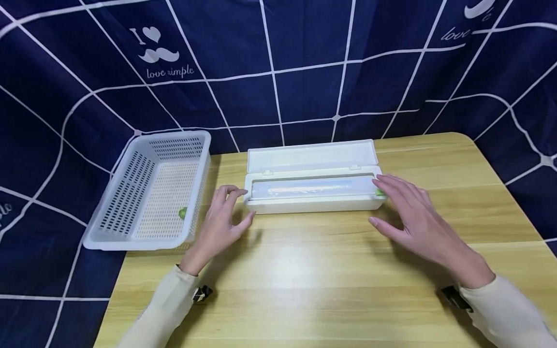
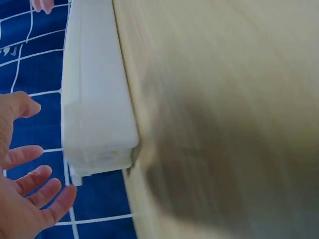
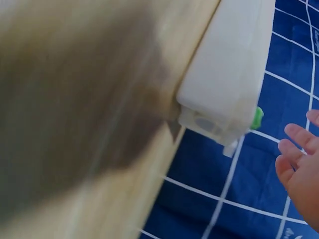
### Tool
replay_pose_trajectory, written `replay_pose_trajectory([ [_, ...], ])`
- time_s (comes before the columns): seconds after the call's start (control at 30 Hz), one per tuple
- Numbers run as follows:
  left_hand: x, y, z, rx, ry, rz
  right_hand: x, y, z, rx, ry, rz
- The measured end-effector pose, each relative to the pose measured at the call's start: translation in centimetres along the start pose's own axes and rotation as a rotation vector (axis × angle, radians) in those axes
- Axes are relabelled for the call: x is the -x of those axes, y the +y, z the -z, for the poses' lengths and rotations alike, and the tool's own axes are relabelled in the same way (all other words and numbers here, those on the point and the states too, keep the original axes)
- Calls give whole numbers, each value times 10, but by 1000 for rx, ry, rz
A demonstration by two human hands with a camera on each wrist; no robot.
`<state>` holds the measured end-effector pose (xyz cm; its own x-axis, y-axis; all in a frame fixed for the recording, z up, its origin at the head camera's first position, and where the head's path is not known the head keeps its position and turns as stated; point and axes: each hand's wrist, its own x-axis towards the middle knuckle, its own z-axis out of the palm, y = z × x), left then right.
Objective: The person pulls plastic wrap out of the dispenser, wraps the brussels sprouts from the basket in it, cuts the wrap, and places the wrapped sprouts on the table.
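A long white cling film dispenser (image 1: 313, 207) stands on the table with its hinged lid (image 1: 312, 155) swung up at the back. Inside lies a roll of clear film (image 1: 313, 187), and a small green piece (image 1: 379, 192) sits at the right end. My left hand (image 1: 223, 220) is beside the left end, fingers loosely bent and holding nothing. At the opposite end, my right hand (image 1: 411, 217) has its fingers spread and partly covers the corner. Both wrist views show a gap between the hand (image 2: 30, 199) and the dispenser (image 3: 224, 79).
To the left stands a white slotted basket (image 1: 167, 193) with a small green object (image 1: 183, 212) near its right wall. A dark blue cloth with white lines (image 1: 304, 92) hangs behind the wooden table (image 1: 304, 285) and along its sides.
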<state>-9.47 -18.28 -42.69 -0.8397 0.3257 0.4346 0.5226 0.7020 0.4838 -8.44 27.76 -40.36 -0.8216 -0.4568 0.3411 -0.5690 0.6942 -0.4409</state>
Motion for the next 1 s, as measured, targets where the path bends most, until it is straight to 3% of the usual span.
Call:
replay_pose_trajectory([
  [0.1,-1,-1,-9,149,22,74,0,2,-6,-46,4,-51],
  [0.3,-5,1,-22,534,61,321,-2,5,-16,-67,3,-79],
  [0.37,-7,2,-26,601,80,357,-4,6,-18,-63,2,-75],
  [0.63,-14,3,-35,641,186,470,-9,8,-21,-59,4,-67],
  [0.83,-16,5,-41,668,219,520,-10,11,-25,-110,31,-57],
  [1.0,-18,7,-45,660,243,602,-8,10,-24,-164,55,-63],
])
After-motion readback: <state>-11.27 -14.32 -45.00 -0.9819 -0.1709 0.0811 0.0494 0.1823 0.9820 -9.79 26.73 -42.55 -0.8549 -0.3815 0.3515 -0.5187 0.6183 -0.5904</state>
